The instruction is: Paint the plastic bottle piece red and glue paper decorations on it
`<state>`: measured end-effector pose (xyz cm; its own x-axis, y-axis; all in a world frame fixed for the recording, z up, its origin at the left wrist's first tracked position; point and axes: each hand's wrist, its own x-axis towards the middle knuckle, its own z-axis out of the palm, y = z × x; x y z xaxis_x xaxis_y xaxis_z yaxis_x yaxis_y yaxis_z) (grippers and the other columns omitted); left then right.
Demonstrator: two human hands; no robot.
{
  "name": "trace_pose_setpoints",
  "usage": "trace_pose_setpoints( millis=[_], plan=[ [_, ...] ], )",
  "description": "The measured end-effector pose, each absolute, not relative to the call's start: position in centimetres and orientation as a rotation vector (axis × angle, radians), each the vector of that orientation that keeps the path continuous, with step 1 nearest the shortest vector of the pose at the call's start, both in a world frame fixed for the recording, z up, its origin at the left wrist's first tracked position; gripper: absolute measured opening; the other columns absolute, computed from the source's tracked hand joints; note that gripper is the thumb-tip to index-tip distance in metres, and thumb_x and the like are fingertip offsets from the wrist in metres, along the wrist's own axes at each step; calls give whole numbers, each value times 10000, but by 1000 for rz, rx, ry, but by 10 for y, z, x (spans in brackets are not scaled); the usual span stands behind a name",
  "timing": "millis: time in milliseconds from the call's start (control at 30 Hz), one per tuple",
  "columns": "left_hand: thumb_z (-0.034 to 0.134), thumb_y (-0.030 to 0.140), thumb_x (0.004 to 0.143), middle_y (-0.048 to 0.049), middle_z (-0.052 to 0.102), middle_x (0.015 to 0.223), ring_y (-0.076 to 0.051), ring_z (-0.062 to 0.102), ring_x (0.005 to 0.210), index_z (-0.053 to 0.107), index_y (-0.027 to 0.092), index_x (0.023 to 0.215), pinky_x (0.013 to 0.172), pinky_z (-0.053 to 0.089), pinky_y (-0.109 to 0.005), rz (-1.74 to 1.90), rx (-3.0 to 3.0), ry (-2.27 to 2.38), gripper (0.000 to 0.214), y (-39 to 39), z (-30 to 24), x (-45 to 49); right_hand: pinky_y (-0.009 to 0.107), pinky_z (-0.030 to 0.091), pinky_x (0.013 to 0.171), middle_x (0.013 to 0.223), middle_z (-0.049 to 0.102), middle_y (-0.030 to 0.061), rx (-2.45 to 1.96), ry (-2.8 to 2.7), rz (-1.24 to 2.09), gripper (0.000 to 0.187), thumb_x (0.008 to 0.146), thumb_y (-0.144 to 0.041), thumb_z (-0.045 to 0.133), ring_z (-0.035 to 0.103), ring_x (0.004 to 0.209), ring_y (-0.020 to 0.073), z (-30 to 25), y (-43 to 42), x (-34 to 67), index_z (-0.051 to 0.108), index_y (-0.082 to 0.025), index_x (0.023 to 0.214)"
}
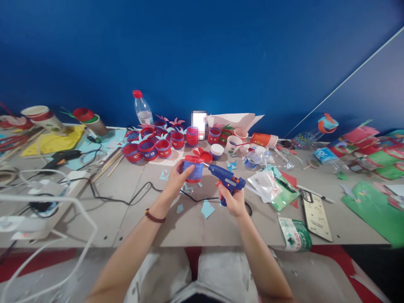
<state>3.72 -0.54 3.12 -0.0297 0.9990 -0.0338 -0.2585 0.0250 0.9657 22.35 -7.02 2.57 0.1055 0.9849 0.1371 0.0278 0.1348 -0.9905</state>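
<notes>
My left hand (176,179) is closed around a small paper cup (194,169) wrapped in blue with a red rim, held just above the grey table (132,219). My right hand (232,200) grips a blue hot glue gun (226,178), whose nozzle points left and touches the cup's upper right edge. The gun's black cord (126,198) trails left across the table. A beaded bracelet sits on my left wrist. Bits of light blue paper (206,208) lie below both hands.
Several finished red-and-blue cups (151,147) cluster behind my hands, with a water bottle (142,108), white paper and stacked orange cups (265,139). A second black glue gun (63,156) and a power strip (34,210) lie at left. Green and pink paper scraps, plastic bags and a ruler crowd the right.
</notes>
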Motion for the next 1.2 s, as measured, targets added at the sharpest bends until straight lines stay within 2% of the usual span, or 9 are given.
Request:
trace_pose_setpoints(
  millis=[367,667,1200],
  plan=[
    [815,493,611,-66,712,975,-221,663,907,681,173,960,787,547,-326,1345,965,1030,492,-6,29,38,219,382,394,458,529,-23,-1191,-1199,1025,358,795,-516,651,473,391,98,24,-70,225,646,-161,746],
    [808,513,612,-62,710,981,-233,669,897,661,180,971,784,561,-364,1319,962,1006,512,-6,30,38,222,389,399,453,530,-21,-1204,-1201,1010,360,801,-515,646,479,392,101,26,-70,225,638,-163,726],
    [817,509,598,-65,708,964,-231,663,893,664,174,951,774,551,-338,1312,1001,1024,510,-8,34,38,225,389,378,446,529,-20,-1222,-1159,1006,431,763,-590,666,467,374,102,29,-70,223,652,-159,752]
  ],
)
